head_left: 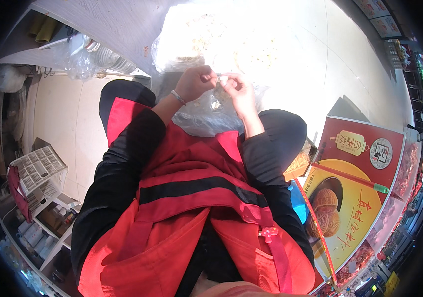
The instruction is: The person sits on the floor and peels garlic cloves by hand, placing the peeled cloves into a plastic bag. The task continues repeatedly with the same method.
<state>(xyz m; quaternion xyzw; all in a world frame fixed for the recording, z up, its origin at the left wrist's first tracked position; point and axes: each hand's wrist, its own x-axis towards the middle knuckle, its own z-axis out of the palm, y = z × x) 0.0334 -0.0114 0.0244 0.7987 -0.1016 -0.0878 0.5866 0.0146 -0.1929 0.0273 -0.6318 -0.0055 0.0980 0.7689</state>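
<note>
Both hands meet in front of my knees, fingers pinched together. My right hand (241, 96) holds a small pale piece (223, 80) between thumb and fingers; its kind is too small and washed out to tell. The closed fingertips of my left hand (192, 85) reach toward the same spot, and whether they grip the piece too is unclear. Beneath my hands lies crumpled clear plastic sheeting (206, 119), with a small whitish bit (216, 105) on it. Beyond, in glaring sunlight, many small yellowish and brownish bits (204, 42) are scattered over a bright white surface.
A grey wooden panel (117, 29) stands at the upper left, with clear plastic bags (80, 54) beside it. On the left is a white slatted plastic basket (40, 168). At right, a red and yellow printed box (360, 163) carries a long red stick (350, 178) with a green end.
</note>
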